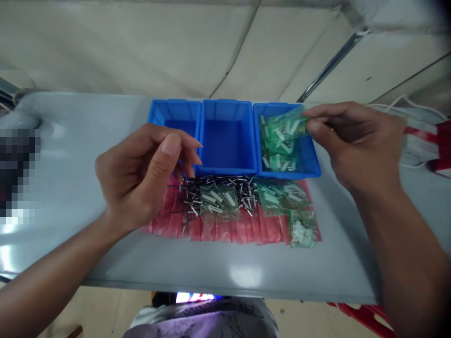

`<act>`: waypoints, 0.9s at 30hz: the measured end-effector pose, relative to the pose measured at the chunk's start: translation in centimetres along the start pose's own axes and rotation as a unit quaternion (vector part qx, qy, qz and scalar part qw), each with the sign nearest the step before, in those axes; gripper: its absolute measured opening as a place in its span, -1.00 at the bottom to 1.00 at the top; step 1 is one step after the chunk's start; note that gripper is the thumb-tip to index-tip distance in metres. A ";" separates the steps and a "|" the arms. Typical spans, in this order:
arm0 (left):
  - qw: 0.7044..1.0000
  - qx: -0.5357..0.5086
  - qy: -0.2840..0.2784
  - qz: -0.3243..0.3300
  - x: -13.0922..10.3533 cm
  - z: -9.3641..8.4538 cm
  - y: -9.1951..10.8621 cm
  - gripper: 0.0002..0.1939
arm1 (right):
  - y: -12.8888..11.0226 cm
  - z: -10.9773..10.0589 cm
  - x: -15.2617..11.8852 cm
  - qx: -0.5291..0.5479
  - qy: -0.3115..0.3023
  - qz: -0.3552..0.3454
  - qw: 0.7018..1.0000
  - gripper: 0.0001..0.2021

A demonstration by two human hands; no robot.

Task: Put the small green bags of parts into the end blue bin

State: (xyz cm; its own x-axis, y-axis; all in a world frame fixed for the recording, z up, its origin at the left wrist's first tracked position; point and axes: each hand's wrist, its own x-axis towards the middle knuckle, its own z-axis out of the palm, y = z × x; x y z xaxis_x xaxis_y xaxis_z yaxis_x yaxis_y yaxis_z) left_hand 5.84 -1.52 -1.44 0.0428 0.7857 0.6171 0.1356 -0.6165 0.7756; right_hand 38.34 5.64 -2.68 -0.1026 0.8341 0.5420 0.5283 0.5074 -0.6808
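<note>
My right hand (359,141) pinches a green zip bag (291,123) of white plastic pieces between thumb and fingers, over the right blue bin (312,162). More green bags with white pieces lie in that bin, beneath the held one. My left hand (151,173) hovers in front of the left blue bin (176,110), its fingers loosely bent and apart, with nothing visible in them. Below it, loose metal screws or rivets (248,199) lie heaped on a row of red plastic bags (229,231). Several green bags rest on top, one (219,201) in the middle of the heap.
The middle blue bin (229,145) has a bare floor. A further green bag (303,230) sits at the right end of the red row. White cables (419,105) and a red-and-white package (423,141) are at the far right of the grey table (116,263). A wall stands behind.
</note>
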 end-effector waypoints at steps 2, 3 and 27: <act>1.000 0.000 0.004 -0.002 0.0 -0.2 0.0 -0.80 | 0.3 -0.2 -0.1 -0.062 -0.015 -0.016 0.998 -0.79; 1.000 0.001 0.004 -0.003 0.0 -0.2 0.0 -0.80 | 0.2 -0.2 -0.2 -0.096 -0.016 -0.027 0.995 -0.80; 0.891 0.350 -0.244 0.153 0.9 -2.3 -1.9 -0.66 | -5.1 0.8 -2.6 -0.300 -0.146 -0.277 0.901 -0.47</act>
State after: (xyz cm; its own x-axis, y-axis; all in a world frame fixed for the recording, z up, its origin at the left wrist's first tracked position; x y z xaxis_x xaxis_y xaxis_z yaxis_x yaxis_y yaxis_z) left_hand 3.29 0.20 -2.05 0.5863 0.6199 0.5216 0.6202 -0.7576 0.2032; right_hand 35.24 1.04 -1.01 -0.6610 0.5554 0.5046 0.6801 0.7276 0.0901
